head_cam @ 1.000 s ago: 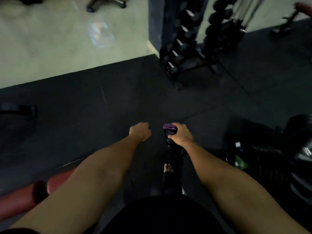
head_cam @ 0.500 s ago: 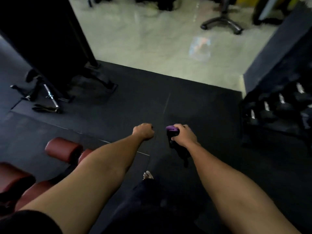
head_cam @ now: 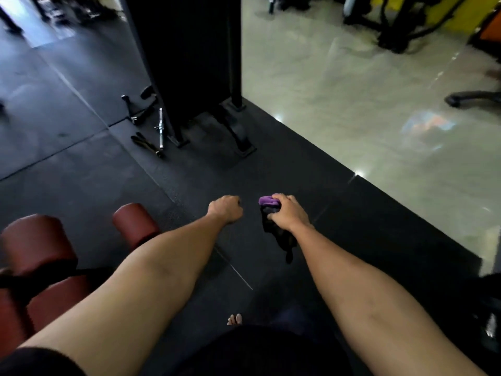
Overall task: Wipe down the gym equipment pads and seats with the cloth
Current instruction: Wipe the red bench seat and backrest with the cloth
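Observation:
My right hand [head_cam: 289, 213] grips a bunched cloth [head_cam: 273, 221], purple at the top and dark where it hangs down below my fist. My left hand [head_cam: 226, 210] is curled into a fist beside it and holds nothing. Both arms stretch forward over the dark rubber floor. Dark red roller pads [head_cam: 135, 225] of a gym machine stand at the lower left, with a larger red pad [head_cam: 35, 244] nearer me, crossed by a black strap. The pads are left of my left arm, apart from both hands.
A black machine column [head_cam: 189, 58] stands ahead on its base feet. Loose cable handles and a short chrome bar [head_cam: 160, 128] lie on the mat to its left. Shiny pale tile floor [head_cam: 366, 112] spreads to the right, with a chair base [head_cam: 471, 97] at the edge.
The view has swung left: the dumbbell rack left the frame, and the machine column and red pads came in. Both hands keep the same pose, the right still gripping the cloth.

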